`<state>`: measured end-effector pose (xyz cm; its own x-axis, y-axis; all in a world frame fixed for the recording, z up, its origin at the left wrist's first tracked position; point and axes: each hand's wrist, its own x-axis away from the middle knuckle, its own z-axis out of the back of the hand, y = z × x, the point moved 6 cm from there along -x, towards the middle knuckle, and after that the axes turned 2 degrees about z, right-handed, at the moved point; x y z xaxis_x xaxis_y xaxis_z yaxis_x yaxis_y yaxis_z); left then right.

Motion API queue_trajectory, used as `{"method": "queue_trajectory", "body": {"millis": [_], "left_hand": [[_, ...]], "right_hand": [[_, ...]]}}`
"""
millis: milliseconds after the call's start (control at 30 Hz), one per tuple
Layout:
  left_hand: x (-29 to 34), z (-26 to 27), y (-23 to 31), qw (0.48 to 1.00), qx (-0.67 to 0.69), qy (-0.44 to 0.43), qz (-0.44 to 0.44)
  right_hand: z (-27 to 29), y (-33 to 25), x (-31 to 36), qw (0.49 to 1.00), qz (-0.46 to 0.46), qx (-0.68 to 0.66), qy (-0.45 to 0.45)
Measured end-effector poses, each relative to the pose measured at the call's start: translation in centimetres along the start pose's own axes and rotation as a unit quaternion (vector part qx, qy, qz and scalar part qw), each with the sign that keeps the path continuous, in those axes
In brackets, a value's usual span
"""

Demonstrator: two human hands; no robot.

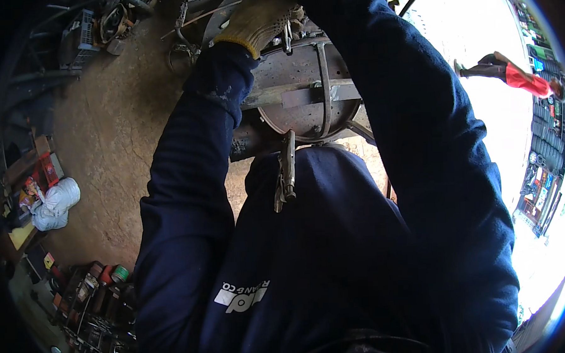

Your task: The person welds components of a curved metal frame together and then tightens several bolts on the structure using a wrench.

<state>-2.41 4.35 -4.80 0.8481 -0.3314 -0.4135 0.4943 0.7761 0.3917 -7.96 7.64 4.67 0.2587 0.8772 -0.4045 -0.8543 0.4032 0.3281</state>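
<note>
My left hand (pixel 257 21), in a tan knitted work glove with a yellow cuff, reaches to the far side of a round metal drum (pixel 343 116). Its fingers are curled near the upper edge, but what they hold is hidden. A narrow metal piece (pixel 287 39) stands just beneath the fingers. Beyond the upper edge runs my right arm (pixel 419 120) in a dark blue sleeve, and the hand on it is out of sight. Locking pliers (pixel 287 167) are clamped at the drum's near rim, in front of my body. A flat metal bar (pixel 266 96) crosses the drum, and a curved strap (pixel 324 86) runs over it.
Metal scrap (pixel 185 48) lies beyond my left forearm. A plastic crate (pixel 81 37) stands far left, with a white sack (pixel 58 202) nearer. Tools and parts (pixel 89 305) crowd the lower left. A person in a red top (pixel 524 79) is outside at the right.
</note>
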Motion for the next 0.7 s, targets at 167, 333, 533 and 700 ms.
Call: {"method": "queue_trajectory", "body": {"millis": [167,333,533,700], "left_hand": [[-1.4,-0.1,1.3,0.999,0.001,0.009,0.044],[-0.4,0.4,1.0,0.987,-0.149,-0.002,-0.054],[-0.4,1.5,1.1,0.998,0.007,-0.025,0.055],[-0.6,1.7,2.8,0.781,0.481,-0.083,0.389]], "right_hand": [[-1.4,2.6,1.3,0.956,-0.01,-0.289,0.05],[-1.4,0.7,-0.6,0.99,-0.022,-0.084,-0.11],[-2.3,2.7,0.6,0.976,-0.098,-0.167,-0.104],[0.3,6.8,2.9,0.85,-0.214,-0.458,-0.146]]}}
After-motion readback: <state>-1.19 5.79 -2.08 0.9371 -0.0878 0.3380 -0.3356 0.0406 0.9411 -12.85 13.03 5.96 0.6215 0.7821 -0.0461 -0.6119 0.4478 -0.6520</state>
